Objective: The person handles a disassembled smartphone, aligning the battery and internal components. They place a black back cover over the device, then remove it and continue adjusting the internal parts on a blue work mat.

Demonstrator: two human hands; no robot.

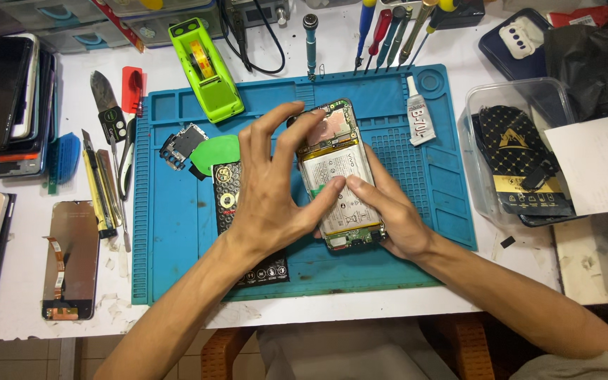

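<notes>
White bench [522, 274], w/ blue silicone repair mat [177, 232] at centre. Opened phone [338, 172] lies on mat, right of centre, back cover off, battery and circuit boards exposed, long axis tilted slightly.

Left hand [272, 190]: spread over phone's left side; index and middle fingertips on upper board area, thumb tip on battery mid-section. Not closed around anything; pressing/steadying contact only.

Right hand [388, 211]: cupped under and along phone's right edge and lower end, thumb on battery face near left thumb. Loose hold on phone body.

Adjacent items: clear plastic tub [483, 141] at right, off mat; green tape dispenser [205, 67] on mat's upper-left corner; loose display panel [70, 257] on bench at left; black sheet [230, 197] partly under left hand; green pick [221, 151] beside it; glue tube [419, 112] on mat, upper right.
</notes>
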